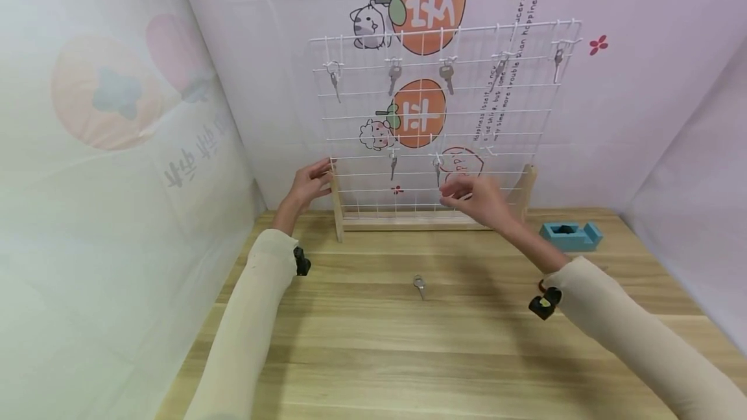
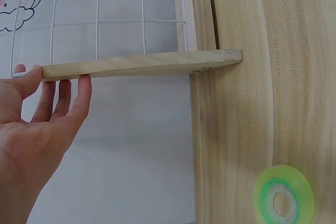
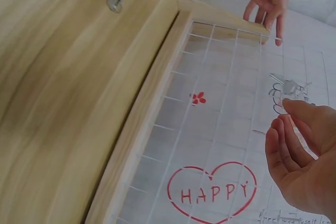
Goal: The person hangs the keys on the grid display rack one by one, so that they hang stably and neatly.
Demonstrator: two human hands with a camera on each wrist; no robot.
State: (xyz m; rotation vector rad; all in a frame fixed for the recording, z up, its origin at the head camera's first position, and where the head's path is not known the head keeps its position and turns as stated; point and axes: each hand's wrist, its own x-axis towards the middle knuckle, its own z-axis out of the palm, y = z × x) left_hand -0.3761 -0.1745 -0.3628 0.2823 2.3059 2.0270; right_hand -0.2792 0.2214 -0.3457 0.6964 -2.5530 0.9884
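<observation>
A white wire grid rack (image 1: 432, 113) stands upright in a wooden stand (image 1: 408, 224). My left hand (image 1: 311, 182) grips the stand's left side post (image 2: 142, 64), thumb on one side and fingers on the other. My right hand (image 1: 480, 201) is before the lower grid, fingers loosely bent, fingertips just below a hanging key (image 1: 438, 170). Nothing shows between thumb and fingers in the right wrist view. Left of it hangs another key (image 1: 393, 166). Several keys, including a round-headed key (image 1: 447, 76), hang along the upper row. One loose key (image 1: 419, 286) lies on the table.
At the right back of the table sits a teal tape dispenser (image 1: 570, 236). A green tape roll (image 2: 283, 195) lies on the wood in the left wrist view. Behind the rack is a printed cloth (image 1: 274, 115). An orange-red curved thing (image 1: 542, 286) is partly hidden by the right sleeve.
</observation>
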